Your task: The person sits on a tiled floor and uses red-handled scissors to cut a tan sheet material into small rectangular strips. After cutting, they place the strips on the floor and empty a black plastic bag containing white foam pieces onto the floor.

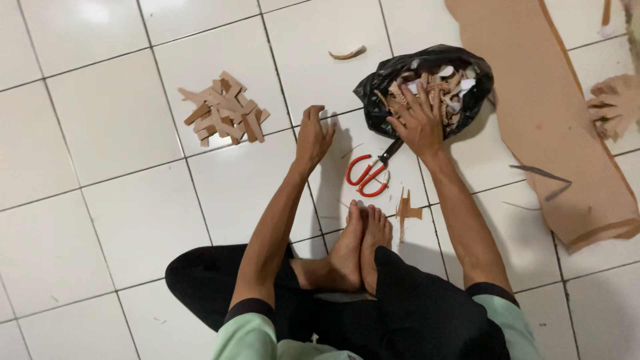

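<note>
Both hands (363, 130) lie open, right over a crumpled black bag (427, 83) of tan scraps (437, 85).

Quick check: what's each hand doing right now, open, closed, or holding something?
Left hand: open, fingertips on the white tiled floor, holding nothing.
Right hand: open, spread over the black plastic bag of scraps.

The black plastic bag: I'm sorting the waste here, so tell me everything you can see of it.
The black plastic bag is thin, glossy and crumpled, lying on the white tiled floor with its mouth open upward. It is filled with tan and white offcut scraps. The right hand rests spread on its near rim. Red-handled scissors lie just below it; a large tan sheet lies at its right side.
</note>
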